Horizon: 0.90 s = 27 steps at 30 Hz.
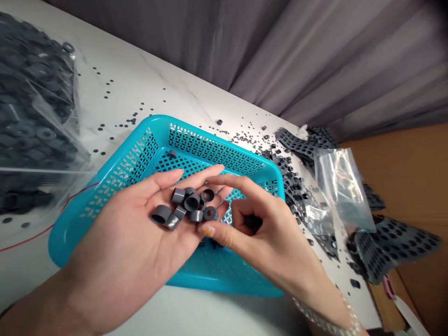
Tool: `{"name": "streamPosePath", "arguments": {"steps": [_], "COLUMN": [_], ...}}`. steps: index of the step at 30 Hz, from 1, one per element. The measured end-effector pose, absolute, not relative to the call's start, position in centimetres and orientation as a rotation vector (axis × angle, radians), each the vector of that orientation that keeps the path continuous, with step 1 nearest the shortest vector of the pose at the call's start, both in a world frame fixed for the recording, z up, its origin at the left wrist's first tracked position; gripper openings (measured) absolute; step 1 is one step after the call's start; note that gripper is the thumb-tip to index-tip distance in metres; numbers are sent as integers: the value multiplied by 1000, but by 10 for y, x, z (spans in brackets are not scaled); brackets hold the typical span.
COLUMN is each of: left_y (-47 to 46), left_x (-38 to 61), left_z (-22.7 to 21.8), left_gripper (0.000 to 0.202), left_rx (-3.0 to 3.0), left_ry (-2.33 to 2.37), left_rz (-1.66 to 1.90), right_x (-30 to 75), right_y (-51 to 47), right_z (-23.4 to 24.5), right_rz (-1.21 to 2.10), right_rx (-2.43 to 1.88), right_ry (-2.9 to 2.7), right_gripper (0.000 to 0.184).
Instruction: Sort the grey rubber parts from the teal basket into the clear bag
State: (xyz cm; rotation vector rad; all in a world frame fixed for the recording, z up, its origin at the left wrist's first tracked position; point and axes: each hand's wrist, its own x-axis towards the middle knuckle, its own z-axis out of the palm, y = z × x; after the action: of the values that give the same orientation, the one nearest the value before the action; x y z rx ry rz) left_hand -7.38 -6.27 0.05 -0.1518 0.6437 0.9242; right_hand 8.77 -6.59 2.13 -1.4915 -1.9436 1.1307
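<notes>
Palm up over the basket, my left hand bears several short dark grey rubber sleeves, hollow and lying at mixed angles on the palm and fingers. My right hand reaches in from the right, its index finger arched above the left fingertips. The right thumb lies close beside a grey ring at the edge of the pile. A dark shape sits within the curled right fingers; what it is cannot be made out. Below both hands stands a turquoise perforated basket, with a few dark pieces on its floor.
At left lies a clear plastic bag full of grey sleeves, near a red string. Small dark discs dot the white table. Punched grey sheets, loose bits and a clear bag lie right, beside cardboard. A grey curtain hangs behind.
</notes>
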Motion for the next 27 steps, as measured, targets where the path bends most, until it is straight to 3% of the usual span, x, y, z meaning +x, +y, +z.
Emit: {"name": "streamPosePath", "arguments": {"steps": [4,16,27], "left_y": [-62,-55,-60], "left_x": [-72,-64,-67], "left_z": [5,20,11], "left_gripper": [47,51,55], "left_rx": [-183,-342,-292], "left_ry": [623,649,665], "left_rz": [882,896,922], "right_x": [91,98,100], "right_y": [-62,-59,-64], "right_z": [20,20,27], "right_rz": [1180,1076,753], "right_rx": [-1454,-1549,-1489], "right_ry": [-1888,-1820,-2062], "right_gripper": [15,31,23]}}
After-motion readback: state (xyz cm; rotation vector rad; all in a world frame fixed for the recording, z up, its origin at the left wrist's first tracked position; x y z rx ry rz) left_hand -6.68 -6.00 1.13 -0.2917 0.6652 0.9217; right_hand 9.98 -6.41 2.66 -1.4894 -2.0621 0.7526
